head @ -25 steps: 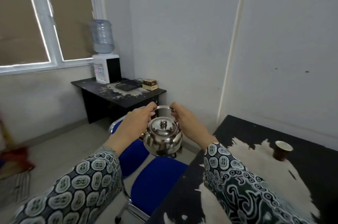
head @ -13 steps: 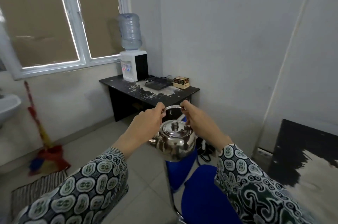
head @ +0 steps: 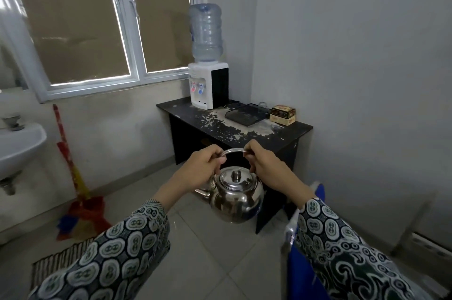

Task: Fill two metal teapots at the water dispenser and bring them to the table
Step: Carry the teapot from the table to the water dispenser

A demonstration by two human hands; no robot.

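Note:
A shiny metal teapot [head: 236, 195] with its lid on hangs in front of me above the floor, spout pointing left. My left hand [head: 201, 170] grips the left end of its wire handle and my right hand [head: 265, 165] grips the right end. The white water dispenser [head: 208, 85], with a clear bottle on top and red and blue taps, stands ahead on a black desk [head: 288, 139] in the corner under the window. Only one teapot is in view.
On the desk lie a black mesh tray [head: 247, 114], a small glass and a brown box [head: 283, 114]. A white sink [head: 17, 145] hangs at the left, with a red broom [head: 73, 177] and striped mat [head: 56, 263] below. A blue chair [head: 303, 263] stands at my lower right.
My view has swung left and moved closer to the dispenser desk. The table with the cup has left the view. Both hands still hold the teapot handle.

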